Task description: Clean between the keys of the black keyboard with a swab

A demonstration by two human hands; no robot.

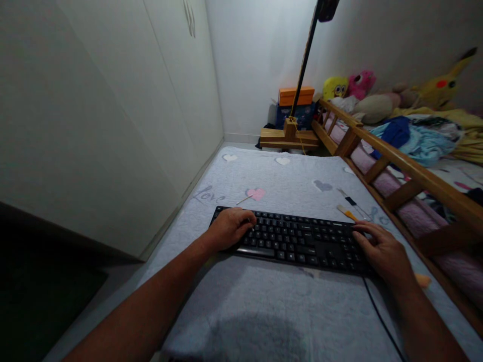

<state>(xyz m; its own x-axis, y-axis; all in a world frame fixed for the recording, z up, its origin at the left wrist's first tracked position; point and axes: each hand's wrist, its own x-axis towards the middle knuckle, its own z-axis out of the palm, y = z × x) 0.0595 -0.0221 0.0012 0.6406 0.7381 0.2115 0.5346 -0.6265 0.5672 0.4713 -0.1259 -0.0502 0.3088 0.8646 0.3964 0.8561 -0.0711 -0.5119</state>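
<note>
A black keyboard [290, 239] lies on a pale patterned cloth, with its space bar on my side. My left hand [231, 227] rests over the keyboard's left end, fingers bent and closed on it, hiding the keys there. At the right end, my right hand [383, 249] grips the keyboard's edge with its thumb on top. A cable [379, 309] runs from the near edge towards me. Just beyond the keyboard lie a thin white stick [244, 199], a small brush with an orange handle [347, 213] and a slim tool with a black middle [350, 201].
White cupboard doors [158, 100] stand along the left. A wooden bed rail [400, 156] borders the cloth on the right, with plush toys and bedding behind. At the back stands a pole on a wooden base [290, 136] beside an orange box [296, 95]. Something orange [422, 280] lies by my right wrist.
</note>
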